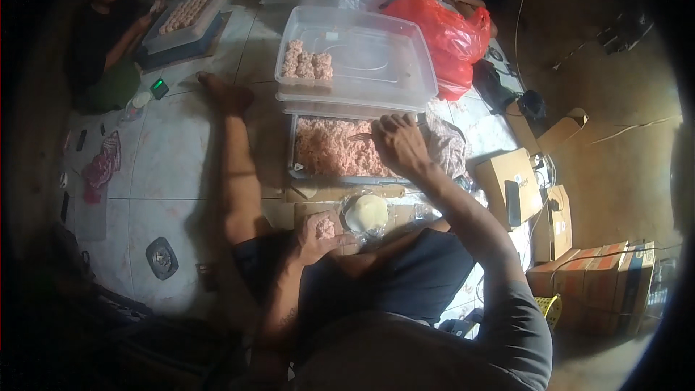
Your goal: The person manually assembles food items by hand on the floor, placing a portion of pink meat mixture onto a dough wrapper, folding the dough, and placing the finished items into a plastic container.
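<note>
My left hand (313, 245) is cupped above my lap, its fingers curled around a lump of pink minced filling (326, 229). Over the tray's right side, my right hand (400, 143) grips a fork (360, 137), whose tines point left, just over or touching the mince. Loose pink mince (322, 148) fills the dark shallow tray (292, 166) in front of me. Between my left hand and that tray lies a stack of round white wrappers (367, 213) on clear plastic. Whether a wrapper lies under the lump in my palm is hard to see.
Behind the tray, stacked clear bins (427, 72) carry several shaped pieces (308, 65) at the left. A red plastic bag (449, 40) stands back right. Cardboard boxes (510, 181) line the right side. A person (101, 43) sits far left by another filled tray (152, 43); another sits far right.
</note>
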Demonstrator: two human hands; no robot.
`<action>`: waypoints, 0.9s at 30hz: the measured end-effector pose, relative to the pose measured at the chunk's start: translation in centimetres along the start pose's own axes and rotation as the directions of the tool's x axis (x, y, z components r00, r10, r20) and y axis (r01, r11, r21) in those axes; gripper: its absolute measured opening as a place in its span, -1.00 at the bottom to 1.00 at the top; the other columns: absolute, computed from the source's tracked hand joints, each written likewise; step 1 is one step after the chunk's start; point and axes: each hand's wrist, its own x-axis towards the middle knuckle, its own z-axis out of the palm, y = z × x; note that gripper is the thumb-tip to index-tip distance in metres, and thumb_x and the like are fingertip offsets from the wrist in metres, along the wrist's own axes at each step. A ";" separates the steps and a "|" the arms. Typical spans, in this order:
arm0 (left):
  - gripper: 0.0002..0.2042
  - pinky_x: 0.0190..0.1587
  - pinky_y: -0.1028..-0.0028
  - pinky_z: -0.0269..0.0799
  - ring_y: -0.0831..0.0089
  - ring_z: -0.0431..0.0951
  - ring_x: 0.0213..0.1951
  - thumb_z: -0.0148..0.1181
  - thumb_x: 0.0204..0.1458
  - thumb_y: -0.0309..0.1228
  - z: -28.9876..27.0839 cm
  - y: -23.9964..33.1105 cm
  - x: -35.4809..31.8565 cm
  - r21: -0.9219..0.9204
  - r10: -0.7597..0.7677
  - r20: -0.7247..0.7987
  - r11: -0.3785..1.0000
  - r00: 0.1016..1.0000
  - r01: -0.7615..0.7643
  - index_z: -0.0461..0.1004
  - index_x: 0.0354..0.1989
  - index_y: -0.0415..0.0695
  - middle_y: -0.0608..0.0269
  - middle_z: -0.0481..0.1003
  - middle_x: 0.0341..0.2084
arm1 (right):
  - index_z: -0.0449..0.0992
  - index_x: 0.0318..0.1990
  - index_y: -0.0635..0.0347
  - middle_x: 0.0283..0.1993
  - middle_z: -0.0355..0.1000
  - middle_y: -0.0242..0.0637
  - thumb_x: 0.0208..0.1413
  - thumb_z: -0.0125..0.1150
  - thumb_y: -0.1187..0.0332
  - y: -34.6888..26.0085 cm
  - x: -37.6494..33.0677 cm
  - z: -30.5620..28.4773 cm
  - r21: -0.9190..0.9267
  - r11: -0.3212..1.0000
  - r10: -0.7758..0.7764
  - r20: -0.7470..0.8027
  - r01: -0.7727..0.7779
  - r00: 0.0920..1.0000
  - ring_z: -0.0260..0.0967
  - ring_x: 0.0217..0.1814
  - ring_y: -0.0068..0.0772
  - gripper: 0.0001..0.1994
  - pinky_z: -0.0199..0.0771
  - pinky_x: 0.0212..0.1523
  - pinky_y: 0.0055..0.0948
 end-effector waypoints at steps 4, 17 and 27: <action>-0.55 -0.19 0.51 0.50 0.57 0.51 -0.35 0.63 -0.18 -0.31 1.1 2.5 0.3 -0.083 -0.278 -0.060 0.958 0.959 0.273 0.49 -0.19 -0.18 0.27 0.52 -0.40 | 0.53 -0.15 0.08 -0.16 0.48 -0.23 0.23 0.03 0.30 -0.4 0.5 3.0 -0.107 0.994 -0.004 0.093 0.014 0.996 0.42 -0.01 -0.21 -0.83 0.26 0.10 -0.15; -0.61 -0.22 0.49 0.49 0.59 0.53 -0.35 0.61 -0.12 -0.32 0.5 4.0 2.8 0.201 -0.188 -0.108 0.958 0.976 0.207 0.53 -0.23 -0.22 0.32 0.58 -0.40 | 0.44 -0.18 0.37 -0.32 0.50 -0.09 0.16 0.23 0.56 -2.1 -6.7 -8.4 0.565 0.824 0.088 -0.033 -0.054 0.996 0.52 -0.37 -0.18 -0.87 0.50 -0.34 -0.26; -0.87 -0.38 0.44 0.48 0.47 0.62 -0.43 0.41 0.04 -0.46 1.1 6.5 4.5 0.351 -0.087 -0.206 0.923 0.975 0.156 0.58 -0.30 -0.18 0.17 0.59 -0.51 | 0.47 -0.12 0.32 -0.22 0.44 0.05 0.16 0.14 0.57 -7.0 -11.6 -11.8 0.685 0.705 0.137 0.122 -0.183 0.983 0.43 -0.20 0.23 -0.85 0.44 -0.24 -0.07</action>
